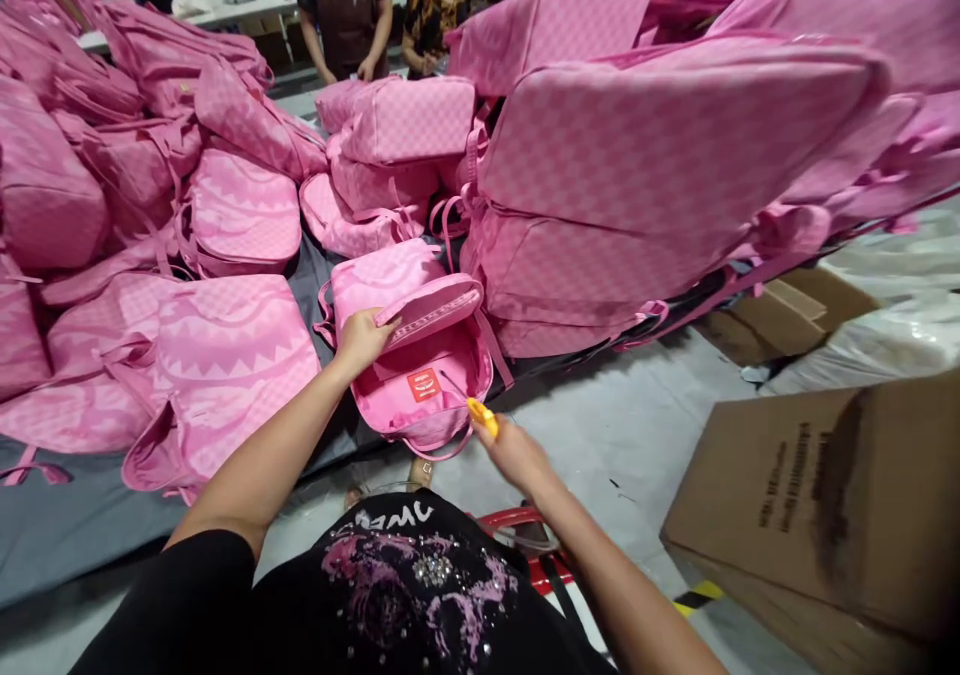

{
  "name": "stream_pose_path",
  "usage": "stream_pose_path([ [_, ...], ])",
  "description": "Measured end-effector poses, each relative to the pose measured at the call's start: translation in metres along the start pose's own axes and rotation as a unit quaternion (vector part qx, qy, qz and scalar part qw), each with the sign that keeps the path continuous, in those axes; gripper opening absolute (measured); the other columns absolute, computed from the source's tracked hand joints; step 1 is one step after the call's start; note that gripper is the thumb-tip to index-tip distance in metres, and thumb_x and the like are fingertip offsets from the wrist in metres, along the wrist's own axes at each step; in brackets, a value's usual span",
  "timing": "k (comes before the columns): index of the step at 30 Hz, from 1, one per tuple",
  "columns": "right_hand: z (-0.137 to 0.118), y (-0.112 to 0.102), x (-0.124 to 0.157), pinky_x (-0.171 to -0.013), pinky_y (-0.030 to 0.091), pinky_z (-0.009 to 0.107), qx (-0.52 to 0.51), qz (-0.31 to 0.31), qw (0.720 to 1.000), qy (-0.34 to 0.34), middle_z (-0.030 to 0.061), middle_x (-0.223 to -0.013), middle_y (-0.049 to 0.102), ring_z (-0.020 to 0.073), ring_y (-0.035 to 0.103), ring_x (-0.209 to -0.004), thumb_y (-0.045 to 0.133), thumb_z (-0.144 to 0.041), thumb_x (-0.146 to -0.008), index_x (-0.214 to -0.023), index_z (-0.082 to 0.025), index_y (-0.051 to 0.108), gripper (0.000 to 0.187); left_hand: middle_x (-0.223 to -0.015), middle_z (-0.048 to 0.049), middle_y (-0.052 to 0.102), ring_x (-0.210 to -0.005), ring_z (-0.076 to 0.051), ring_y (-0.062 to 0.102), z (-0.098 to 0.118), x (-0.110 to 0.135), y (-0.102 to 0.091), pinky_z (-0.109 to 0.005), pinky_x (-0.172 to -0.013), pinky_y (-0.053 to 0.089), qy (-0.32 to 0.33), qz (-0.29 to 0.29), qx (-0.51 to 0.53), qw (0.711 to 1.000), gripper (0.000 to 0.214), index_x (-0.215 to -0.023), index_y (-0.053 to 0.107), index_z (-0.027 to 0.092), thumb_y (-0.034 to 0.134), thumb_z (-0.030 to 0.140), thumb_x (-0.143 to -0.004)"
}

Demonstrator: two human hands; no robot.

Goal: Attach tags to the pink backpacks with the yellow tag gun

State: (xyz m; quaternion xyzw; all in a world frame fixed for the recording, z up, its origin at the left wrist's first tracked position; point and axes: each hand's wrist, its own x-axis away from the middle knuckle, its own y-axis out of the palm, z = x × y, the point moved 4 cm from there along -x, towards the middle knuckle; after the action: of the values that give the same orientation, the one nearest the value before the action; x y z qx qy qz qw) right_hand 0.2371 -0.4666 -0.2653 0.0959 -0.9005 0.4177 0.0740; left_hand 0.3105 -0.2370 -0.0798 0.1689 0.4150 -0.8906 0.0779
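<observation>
A small pink backpack [375, 390] lies unzipped near the table's front edge, its mouth towards me. My left hand [363, 340] is closed on the edge of its raised front flap [442, 307]. Inside, an orange-red label [422, 385] shows on the pink lining. My right hand [517, 452] is closed around yellow-handled thread snips [483, 417] at the bag's right rim. Their thin tip points into the opening; the blades are hard to make out. A carry loop [442, 452] hangs from the bag's near side.
Pink backpacks are heaped at left [232, 330] and stacked high at right [637, 145] on the dark-covered table [75, 525]. A large cardboard box [817, 495] stands at right, with an opened carton [787, 310] behind it. Two people [345, 15] stand across the table.
</observation>
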Motion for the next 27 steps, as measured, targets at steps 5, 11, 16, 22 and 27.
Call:
stream_pose_path([
  [5, -0.002, -0.059, -0.035, -0.080, 0.047, 0.039, 0.187, -0.082, 0.979, 0.003, 0.0147, -0.107, 0.062, 0.0327, 0.060, -0.103, 0.046, -0.048, -0.101, -0.110, -0.011, 0.059, 0.040, -0.053, 0.0014, 0.041, -0.052, -0.009, 0.033, 0.004, 0.000, 0.003, -0.024, -0.052, 0.024, -0.007, 0.044, 0.007, 0.999, 0.037, -0.058, 0.043, 0.014, 0.060, 0.040, -0.078],
  [11, -0.012, -0.059, -0.054, -0.081, 0.049, 0.037, 0.199, -0.096, 0.975, -0.034, 0.0126, -0.106, 0.062, 0.0303, 0.060, -0.103, 0.046, -0.052, -0.100, -0.111, -0.013, 0.059, 0.042, -0.054, 0.0015, 0.043, -0.052, -0.009, 0.036, 0.004, -0.002, 0.005, -0.024, -0.053, 0.024, -0.019, 0.061, 0.007, 0.998, 0.034, -0.059, 0.045, 0.014, 0.059, 0.036, -0.081],
  [16, -0.020, -0.079, -0.070, -0.083, 0.049, 0.040, 0.248, -0.010, 0.968, -0.024, 0.0130, -0.105, 0.062, 0.0320, 0.060, -0.102, 0.046, -0.049, -0.101, -0.115, -0.011, 0.055, 0.043, -0.054, 0.0013, 0.043, -0.053, -0.010, 0.037, 0.009, 0.002, 0.007, -0.024, -0.053, 0.023, -0.053, 0.058, -0.021, 0.997, 0.033, -0.059, 0.047, 0.013, 0.060, 0.033, -0.083],
  [22, -0.029, -0.124, -0.077, -0.073, 0.050, 0.037, 0.303, -0.054, 0.952, -0.002, 0.0154, -0.090, 0.063, 0.0283, 0.065, -0.080, 0.046, -0.050, -0.100, -0.105, -0.010, 0.063, 0.044, -0.055, 0.0017, 0.043, -0.053, -0.009, 0.037, 0.009, 0.005, 0.008, -0.024, -0.053, 0.023, -0.060, 0.075, -0.015, 0.995, 0.027, -0.060, 0.048, 0.013, 0.062, 0.024, -0.081],
  [27, -0.013, -0.119, -0.064, -0.038, 0.033, 0.024, 0.144, -0.168, 0.975, 0.023, 0.0039, -0.062, 0.054, 0.0157, 0.048, -0.040, 0.050, -0.045, -0.099, -0.105, -0.011, 0.058, 0.036, -0.055, 0.0013, 0.044, -0.053, -0.010, 0.038, 0.008, -0.001, 0.006, -0.025, -0.054, 0.023, -0.057, 0.077, -0.015, 0.995, 0.028, -0.061, 0.050, 0.013, 0.060, 0.028, -0.083],
])
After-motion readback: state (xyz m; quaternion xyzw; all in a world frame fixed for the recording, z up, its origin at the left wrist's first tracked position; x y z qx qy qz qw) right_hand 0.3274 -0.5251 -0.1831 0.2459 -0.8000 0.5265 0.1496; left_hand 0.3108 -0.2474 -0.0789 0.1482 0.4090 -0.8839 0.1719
